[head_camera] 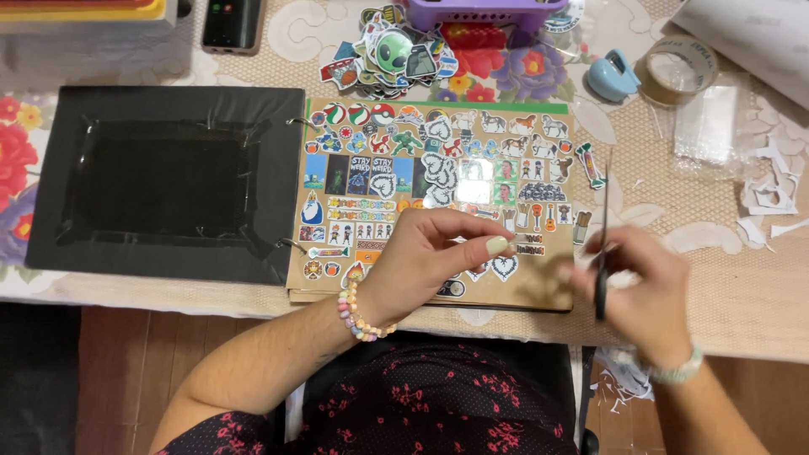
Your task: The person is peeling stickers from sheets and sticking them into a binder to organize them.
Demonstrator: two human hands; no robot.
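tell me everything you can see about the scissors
The scissors are dark and slim, motion-blurred, held upright in the right hand with the blades pointing away from the person. Their tips rise over the right edge of the brown sticker-covered album page. The handles are hidden inside the hand, so whether the blades are open is unclear.

place: probably a home craft table | signs: floral tablecloth [506, 72], sticker album [438, 168], tape roll [678, 69]
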